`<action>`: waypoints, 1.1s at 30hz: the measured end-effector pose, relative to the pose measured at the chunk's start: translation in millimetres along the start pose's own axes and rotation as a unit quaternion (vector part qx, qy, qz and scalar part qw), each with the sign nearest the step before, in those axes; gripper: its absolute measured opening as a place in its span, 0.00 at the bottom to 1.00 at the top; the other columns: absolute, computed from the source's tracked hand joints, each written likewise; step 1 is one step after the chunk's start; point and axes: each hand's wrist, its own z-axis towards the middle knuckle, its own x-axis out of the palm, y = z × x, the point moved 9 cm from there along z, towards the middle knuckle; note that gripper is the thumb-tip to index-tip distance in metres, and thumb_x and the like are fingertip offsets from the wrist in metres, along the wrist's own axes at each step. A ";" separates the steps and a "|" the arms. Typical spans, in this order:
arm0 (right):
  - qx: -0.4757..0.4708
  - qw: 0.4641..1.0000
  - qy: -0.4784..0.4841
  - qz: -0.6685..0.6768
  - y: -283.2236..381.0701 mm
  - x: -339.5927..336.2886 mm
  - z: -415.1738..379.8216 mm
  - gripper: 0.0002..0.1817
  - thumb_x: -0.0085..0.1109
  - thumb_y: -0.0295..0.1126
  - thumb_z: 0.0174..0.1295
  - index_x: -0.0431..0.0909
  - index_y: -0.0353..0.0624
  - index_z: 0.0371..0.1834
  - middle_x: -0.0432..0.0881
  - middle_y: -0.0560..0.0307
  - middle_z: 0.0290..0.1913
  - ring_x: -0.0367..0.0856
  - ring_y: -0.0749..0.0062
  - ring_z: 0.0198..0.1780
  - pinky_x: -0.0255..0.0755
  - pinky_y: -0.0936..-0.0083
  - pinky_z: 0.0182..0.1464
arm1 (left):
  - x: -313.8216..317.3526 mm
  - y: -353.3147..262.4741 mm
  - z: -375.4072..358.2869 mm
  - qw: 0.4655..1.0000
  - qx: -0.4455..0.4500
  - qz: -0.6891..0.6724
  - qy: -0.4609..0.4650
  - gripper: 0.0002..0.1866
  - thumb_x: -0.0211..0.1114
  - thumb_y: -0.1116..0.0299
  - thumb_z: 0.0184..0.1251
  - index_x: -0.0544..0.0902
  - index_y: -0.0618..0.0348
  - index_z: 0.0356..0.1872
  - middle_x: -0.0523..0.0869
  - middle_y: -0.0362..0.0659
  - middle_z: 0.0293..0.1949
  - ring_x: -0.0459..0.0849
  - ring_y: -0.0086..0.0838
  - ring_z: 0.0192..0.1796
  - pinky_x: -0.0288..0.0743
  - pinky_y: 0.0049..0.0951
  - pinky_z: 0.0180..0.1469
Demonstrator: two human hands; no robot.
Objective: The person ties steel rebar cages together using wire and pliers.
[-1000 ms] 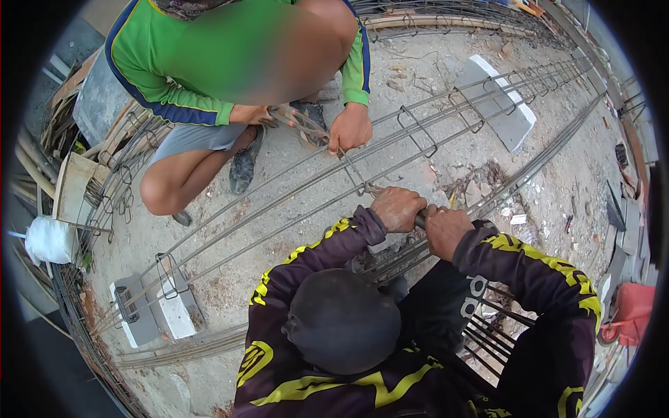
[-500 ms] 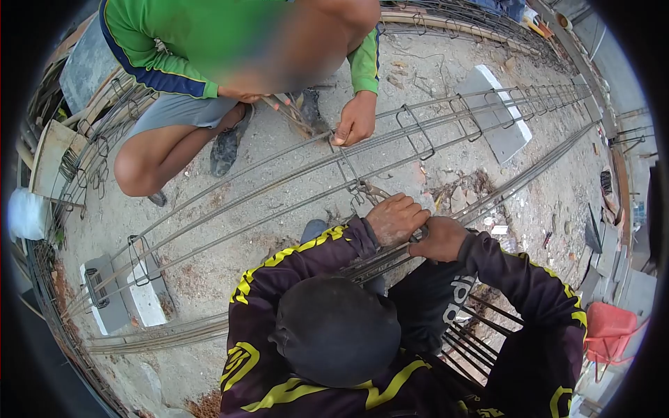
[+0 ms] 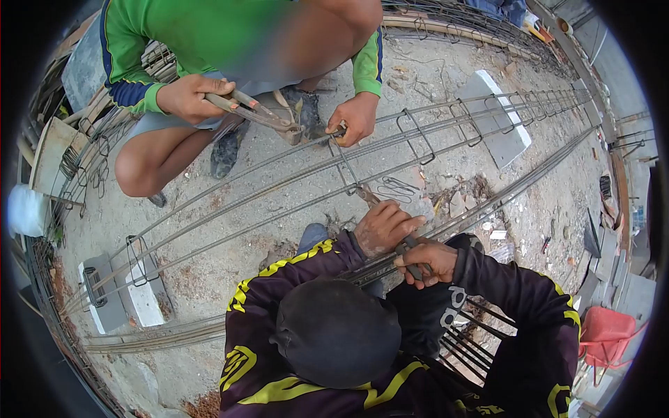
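Note:
My left hand (image 3: 387, 228) is closed around the middle of steel pincers (image 3: 366, 196), whose jaws point at a corner of a square wire stirrup (image 3: 343, 171). Lower down, my right hand (image 3: 431, 262) grips the pincers' handles. Whether the jaws bite on tie wire is too small to tell. The stirrup hangs around long thin rebars (image 3: 279, 187) that run across the view. Opposite me, a person in a green shirt holds a second pair of pincers (image 3: 261, 113); that person's other hand (image 3: 353, 120) grips the bar at the stirrup's upper corner.
Pale blocks (image 3: 496, 122) prop the rebar cage at the right, and more blocks (image 3: 145, 291) at the left. A bundle of loose bars (image 3: 519, 182) passes beside my hands. Bent wires (image 3: 397, 187) and rubble lie on the ground. A red wheelbarrow (image 3: 606, 334) stands at right.
My right hand has moved slightly down and the handles now show between my hands. The other person has raised their pincers toward the bar.

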 end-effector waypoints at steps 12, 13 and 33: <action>-0.160 0.488 -0.477 -0.714 69.2 1.6 -63.3 0.23 0.66 0.40 0.53 0.77 0.29 0.42 0.80 0.49 0.30 0.84 0.60 0.32 0.77 0.70 0.34 | 42.7 20.4 28.7 0.975 -0.056 -0.100 0.189 0.20 0.68 0.72 0.45 0.80 0.57 0.45 0.82 0.42 0.35 0.82 0.38 0.44 0.75 0.36 0.50; -0.150 0.487 -0.478 -0.716 67.1 -5.6 -53.8 0.21 0.64 0.39 0.53 0.77 0.30 0.42 0.81 0.49 0.31 0.83 0.60 0.32 0.77 0.70 0.33 | 46.6 21.7 28.9 0.971 -0.072 -0.112 0.200 0.20 0.68 0.72 0.46 0.80 0.57 0.45 0.82 0.42 0.36 0.82 0.39 0.44 0.75 0.37 0.50; -0.011 0.760 -0.283 -0.584 47.0 -38.7 -25.0 0.34 0.70 0.51 0.51 0.73 0.27 0.45 0.82 0.39 0.39 0.86 0.51 0.42 0.81 0.57 0.39 | 42.4 0.3 23.4 0.952 -0.079 -0.043 0.294 0.44 0.63 0.67 0.56 0.54 0.69 0.73 0.79 0.50 0.46 0.76 0.42 0.54 0.63 0.43 0.69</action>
